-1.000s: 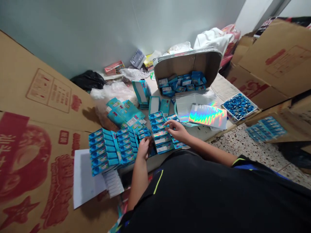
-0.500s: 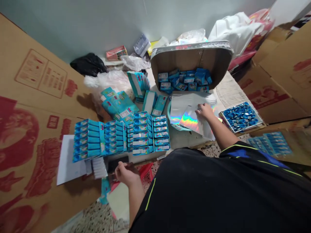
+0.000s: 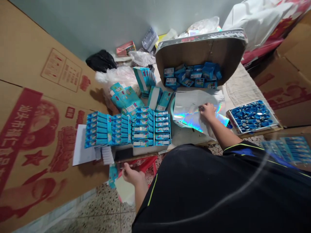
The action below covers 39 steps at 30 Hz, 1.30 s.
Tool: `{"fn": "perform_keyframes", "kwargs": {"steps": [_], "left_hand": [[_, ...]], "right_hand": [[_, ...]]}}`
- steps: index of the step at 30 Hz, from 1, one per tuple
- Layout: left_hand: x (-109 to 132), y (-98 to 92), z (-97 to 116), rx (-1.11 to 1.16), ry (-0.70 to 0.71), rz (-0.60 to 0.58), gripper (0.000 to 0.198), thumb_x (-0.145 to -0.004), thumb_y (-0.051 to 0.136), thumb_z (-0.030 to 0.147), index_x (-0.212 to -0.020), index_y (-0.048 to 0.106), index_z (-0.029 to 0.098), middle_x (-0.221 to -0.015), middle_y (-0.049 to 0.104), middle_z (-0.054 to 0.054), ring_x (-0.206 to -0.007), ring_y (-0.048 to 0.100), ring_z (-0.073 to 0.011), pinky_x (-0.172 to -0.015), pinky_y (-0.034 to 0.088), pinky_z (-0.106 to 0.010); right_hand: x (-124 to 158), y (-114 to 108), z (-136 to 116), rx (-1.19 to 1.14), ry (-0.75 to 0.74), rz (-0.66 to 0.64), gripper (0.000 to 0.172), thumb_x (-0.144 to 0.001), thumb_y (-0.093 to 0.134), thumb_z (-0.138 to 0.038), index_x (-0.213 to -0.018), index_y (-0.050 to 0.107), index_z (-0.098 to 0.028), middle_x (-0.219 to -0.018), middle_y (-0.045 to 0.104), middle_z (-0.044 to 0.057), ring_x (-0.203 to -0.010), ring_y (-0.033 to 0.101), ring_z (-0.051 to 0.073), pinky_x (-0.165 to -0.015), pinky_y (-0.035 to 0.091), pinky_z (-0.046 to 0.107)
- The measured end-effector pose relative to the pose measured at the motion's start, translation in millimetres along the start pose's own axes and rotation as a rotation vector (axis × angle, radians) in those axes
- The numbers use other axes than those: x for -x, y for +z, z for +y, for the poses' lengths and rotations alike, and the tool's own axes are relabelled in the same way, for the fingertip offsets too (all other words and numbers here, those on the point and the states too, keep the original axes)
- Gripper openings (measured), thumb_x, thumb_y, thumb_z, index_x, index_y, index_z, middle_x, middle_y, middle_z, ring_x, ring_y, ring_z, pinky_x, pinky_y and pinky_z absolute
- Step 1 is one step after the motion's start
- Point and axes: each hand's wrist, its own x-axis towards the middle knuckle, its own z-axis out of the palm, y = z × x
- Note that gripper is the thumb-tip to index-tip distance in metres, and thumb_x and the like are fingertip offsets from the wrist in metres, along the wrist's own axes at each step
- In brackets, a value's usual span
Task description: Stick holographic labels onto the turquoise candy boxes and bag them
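From the head camera, the right hand (image 3: 207, 111) sits on a holographic foil sheet (image 3: 191, 111), its fingers (image 3: 201, 108) bunched against the surface near the sheet's middle; whether they pinch the foil or only press on it, I cannot tell. The sheet's long axis runs across the view, roughly along the near table edge, and its left side lies over the rim of a teal bowl (image 3: 173, 111). Its far edge reaches just short of a tilted carton (image 3: 199, 55) that holds blue boxes. The right hand is much the nearer to the foil. The left hand (image 3: 131, 174) is well apart from it, low beyond the table edge, with fingers loosely curled and nothing visible in them, though the view cannot settle whether they hold anything small. Between the hands stand rows of blue boxes (image 3: 128, 127). Right of the foil lies a tray of blue caps (image 3: 252, 116).
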Motion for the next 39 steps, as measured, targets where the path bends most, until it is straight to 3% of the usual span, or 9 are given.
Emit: {"fn": "perform_keyframes", "kwargs": {"steps": [5,9,12,15,20,26,32,39], "left_hand": [[-6,6.0,6,0.126,-0.035,0.101,0.039,-0.074,0.069,0.045,-0.077,0.037,0.023,-0.071,0.042,0.007,-0.057,0.047,-0.0093,-0.054,0.044,-0.024],[-9,8.1,5,0.167,-0.006,0.141,0.039,-0.073,0.072,0.042,-0.075,0.038,0.022,-0.069,0.045,0.008,-0.058,0.047,-0.0093,-0.056,0.045,-0.024],[-11,8.5,3,0.166,0.014,0.151,0.036,-0.077,0.073,0.038,-0.075,0.041,0.021,-0.069,0.046,0.007,-0.060,0.048,-0.0094,-0.057,0.044,-0.023],[-12,10.5,0,0.162,0.017,0.150,0.034,-0.086,0.071,0.035,-0.075,0.042,0.020,-0.069,0.047,0.006,-0.061,0.050,-0.0095,-0.058,0.045,-0.023],[-8,15.9,-2,0.143,0.001,0.121,0.039,-0.079,0.074,0.042,-0.079,0.041,0.022,-0.069,0.046,0.007,-0.059,0.050,-0.0107,-0.055,0.044,-0.024],[-6,18.3,0,0.097,0.011,0.115,0.044,-0.075,0.072,0.050,-0.082,0.038,0.023,-0.073,0.043,0.008,-0.062,0.050,-0.0105,-0.058,0.044,-0.025],[-2,22.3,1,0.055,0.021,0.115,0.040,-0.076,0.066,0.053,-0.085,0.040,0.025,-0.076,0.045,0.006,-0.062,0.048,-0.0116,-0.056,0.042,-0.025],[6,28.6,0,0.032,-0.004,0.028,0.039,-0.075,0.069,0.051,-0.089,0.045,0.024,-0.076,0.048,0.006,-0.062,0.049,-0.0113,-0.057,0.043,-0.025]], "right_hand": [[7,-2,-3,-0.023,-0.022,0.023,0.030,-0.088,0.054,-0.026,-0.102,0.080,-0.021,-0.112,0.065,0.014,-0.106,0.050,0.031,-0.084,0.029,0.043],[17,-5,0,-0.041,-0.119,0.043,0.026,-0.090,0.056,-0.035,-0.095,0.077,-0.020,-0.112,0.066,0.012,-0.108,0.052,0.030,-0.089,0.029,0.043],[19,-5,1,-0.015,-0.172,0.058,0.036,-0.091,0.059,-0.046,-0.111,0.072,-0.018,-0.115,0.066,0.014,-0.109,0.051,0.032,-0.091,0.030,0.043],[19,-3,-1,0.049,-0.147,0.052,0.050,-0.092,0.059,-0.050,-0.130,0.066,-0.018,-0.121,0.063,0.017,-0.110,0.048,0.034,-0.091,0.029,0.043],[20,-1,-6,0.118,-0.170,0.043,0.036,-0.098,0.054,-0.048,-0.114,0.074,-0.022,-0.118,0.062,0.015,-0.109,0.046,0.032,-0.092,0.026,0.044],[24,5,-3,0.113,-0.177,0.086,0.032,-0.099,0.055,-0.044,-0.103,0.077,-0.021,-0.117,0.063,0.014,-0.108,0.047,0.029,-0.093,0.026,0.043],[20,7,-4,0.103,-0.137,0.079,0.040,-0.100,0.053,-0.047,-0.122,0.070,-0.018,-0.122,0.062,0.017,-0.110,0.046,0.032,-0.089,0.028,0.042],[16,8,-2,0.093,-0.125,0.053,0.034,-0.097,0.055,-0.041,-0.112,0.076,-0.019,-0.116,0.062,0.017,-0.107,0.046,0.032,-0.087,0.030,0.043]]}}
